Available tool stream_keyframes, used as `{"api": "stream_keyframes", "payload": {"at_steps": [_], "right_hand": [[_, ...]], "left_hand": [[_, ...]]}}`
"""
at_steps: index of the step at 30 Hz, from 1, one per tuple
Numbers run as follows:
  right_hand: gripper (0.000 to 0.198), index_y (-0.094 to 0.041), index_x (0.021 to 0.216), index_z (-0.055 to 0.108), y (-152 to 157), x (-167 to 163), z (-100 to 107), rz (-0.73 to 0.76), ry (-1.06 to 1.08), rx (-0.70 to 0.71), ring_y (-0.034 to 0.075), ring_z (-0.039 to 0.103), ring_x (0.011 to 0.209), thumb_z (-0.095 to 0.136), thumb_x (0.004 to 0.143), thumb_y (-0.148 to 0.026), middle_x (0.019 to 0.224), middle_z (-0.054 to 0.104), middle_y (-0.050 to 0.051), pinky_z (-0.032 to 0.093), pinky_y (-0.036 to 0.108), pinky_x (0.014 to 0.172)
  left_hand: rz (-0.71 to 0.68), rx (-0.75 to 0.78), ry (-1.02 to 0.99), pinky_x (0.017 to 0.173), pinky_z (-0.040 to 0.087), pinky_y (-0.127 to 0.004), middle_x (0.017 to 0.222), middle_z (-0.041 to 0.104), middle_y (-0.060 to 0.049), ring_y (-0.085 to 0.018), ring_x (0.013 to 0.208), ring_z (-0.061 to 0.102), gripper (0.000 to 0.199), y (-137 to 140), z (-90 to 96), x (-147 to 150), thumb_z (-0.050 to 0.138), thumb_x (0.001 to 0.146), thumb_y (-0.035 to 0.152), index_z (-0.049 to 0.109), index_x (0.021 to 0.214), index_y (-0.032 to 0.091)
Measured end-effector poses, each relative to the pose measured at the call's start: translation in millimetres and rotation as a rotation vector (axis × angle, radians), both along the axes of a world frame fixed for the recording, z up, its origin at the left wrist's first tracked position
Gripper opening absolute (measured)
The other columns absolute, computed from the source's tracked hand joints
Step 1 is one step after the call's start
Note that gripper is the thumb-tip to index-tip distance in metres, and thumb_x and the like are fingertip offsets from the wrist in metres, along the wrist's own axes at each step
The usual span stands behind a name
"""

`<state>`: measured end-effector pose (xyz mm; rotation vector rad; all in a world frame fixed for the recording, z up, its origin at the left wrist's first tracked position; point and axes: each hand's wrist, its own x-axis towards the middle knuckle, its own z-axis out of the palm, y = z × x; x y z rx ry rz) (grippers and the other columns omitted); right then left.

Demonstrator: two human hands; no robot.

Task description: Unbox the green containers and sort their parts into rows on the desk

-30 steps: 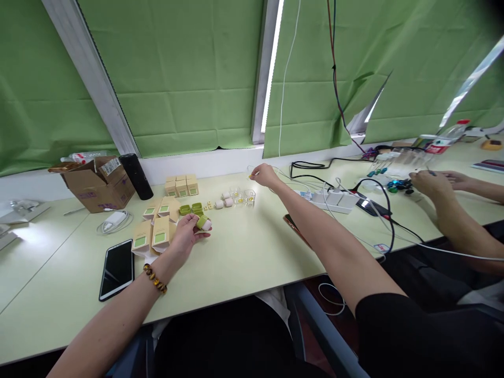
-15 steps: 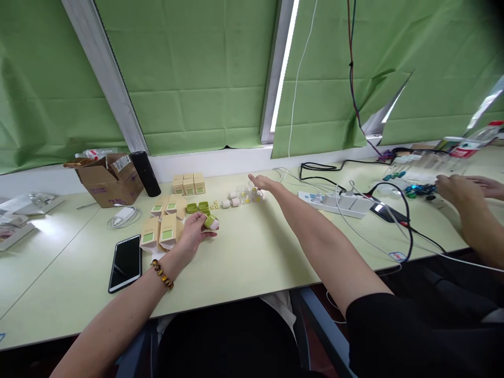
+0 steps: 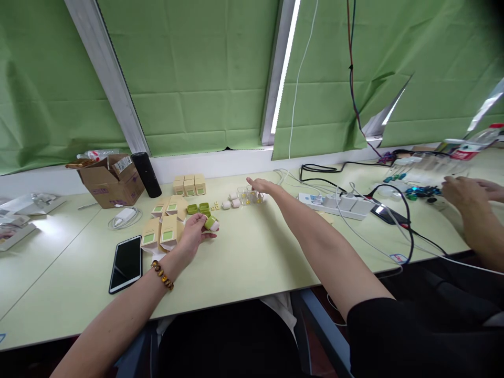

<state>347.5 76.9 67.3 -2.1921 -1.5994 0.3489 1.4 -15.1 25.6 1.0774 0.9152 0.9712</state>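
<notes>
Left hand (image 3: 193, 229): thumb and fingers pinch the green-white piece (image 3: 211, 223) out in front of the green trays (image 3: 203, 207). Grip is on the green end, white end left free, presumably so that end stays exposed. Cartons (image 3: 169, 231) stand left of the hand, window-like green patches facing the wearer; likely parked there to keep the middle free. Trays sit open side up, I'd guess for easy reach. Rightward from them: yellow bits (image 3: 214, 206), pale pieces (image 3: 231, 203), clear cups (image 3: 254, 198) showing some yellow. Each kind has its own cluster, so looks sorted for picking. Right hand (image 3: 263, 185) is over the cups, thumb raised; other fingertips hidden, can't tell if they grip anything. Small boxes (image 3: 189, 185) are lined up behind, near the wall (image 3: 220, 165).

Table (image 3: 244, 262): pale, smooth, seam at left. Phone (image 3: 126, 264) lies flat near the front, charger (image 3: 125, 215) beyond it with cord looped. Power strip (image 3: 338, 203) at right, cables around it. Another person's hands (image 3: 468, 197) are at far right by blue-green bits (image 3: 421, 192). Back left: opened box (image 3: 110, 181), black cylinder (image 3: 146, 175) beside it.

Room: green blinds (image 3: 189, 73) cover the windows, daylight leaking at the gaps.
</notes>
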Motion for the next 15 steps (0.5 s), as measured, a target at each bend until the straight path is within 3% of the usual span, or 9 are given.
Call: {"api": "stream_keyframes", "payload": {"at_steps": [4,7,8,10,11,13,15], "right_hand": [[0.056,-0.013,0.106,0.072,-11.1,-6.7,17.1,-0.046,-0.016,0.139,0.036,0.066,0.119,0.043,0.106,-0.061,0.124,0.074,0.024,0.045,0.044,0.102],[0.044,-0.017,0.120,0.065,-24.7,-26.3,26.6,-0.057,-0.031,0.337,0.033,0.058,0.130,0.034,0.109,-0.047,0.139,0.067,0.019,0.043,0.043,0.105],[0.040,-0.020,0.119,0.064,-31.2,-36.9,27.0,-0.046,-0.022,0.419,0.030,0.057,0.129,0.034,0.109,-0.045,0.136,0.068,0.016,0.044,0.041,0.104],[0.026,-0.022,0.105,0.064,-47.2,-63.3,22.4,0.040,0.136,0.693,0.027,0.064,0.111,0.046,0.103,-0.040,0.116,0.074,0.012,0.048,0.039,0.096],[0.020,-0.023,0.099,0.062,-56.6,-78.6,17.3,0.107,0.233,0.757,0.025,0.065,0.101,0.051,0.100,-0.039,0.107,0.074,0.008,0.050,0.037,0.091],[0.016,-0.025,0.089,0.060,-76.8,-110.7,2.7,0.213,0.437,0.774,0.022,0.064,0.088,0.060,0.093,-0.040,0.094,0.071,0.004,0.051,0.036,0.082],[0.019,-0.025,0.092,0.060,-96.1,-141.1,-15.3,0.301,0.641,0.697,0.021,0.062,0.082,0.066,0.088,-0.043,0.087,0.068,0.002,0.051,0.035,0.076]], "left_hand": [[0.002,-0.003,-0.008,0.062,0.065,-0.033,0.090,0.077,-0.011,-0.021,0.074,0.077,0.015,-0.6,1.6,0.2,0.052,0.105,0.023,0.053,0.091,0.018],[0.008,-0.023,-0.044,0.068,0.066,-0.036,0.092,0.077,-0.012,-0.022,0.075,0.078,0.014,-0.6,3.0,0.3,0.052,0.105,0.022,0.052,0.091,0.017],[0.011,-0.033,-0.063,0.070,0.067,-0.037,0.093,0.077,-0.013,-0.022,0.077,0.079,0.014,-0.8,3.7,0.4,0.052,0.105,0.021,0.052,0.092,0.017],[0.014,-0.051,-0.116,0.076,0.067,-0.040,0.096,0.077,-0.013,-0.023,0.079,0.080,0.011,-1.6,5.2,0.6,0.053,0.104,0.020,0.052,0.094,0.017],[0.015,-0.057,-0.147,0.079,0.067,-0.041,0.097,0.077,-0.013,-0.023,0.081,0.080,0.010,-2.1,6.0,0.8,0.053,0.104,0.020,0.052,0.095,0.018],[0.014,-0.061,-0.208,0.086,0.067,-0.044,0.099,0.077,-0.013,-0.023,0.084,0.080,0.009,-2.8,7.1,1.1,0.053,0.104,0.020,0.052,0.096,0.018],[0.010,-0.049,-0.263,0.091,0.066,-0.045,0.100,0.077,-0.012,-0.022,0.087,0.080,0.009,-2.7,7.2,1.3,0.052,0.104,0.019,0.052,0.096,0.018]]}}
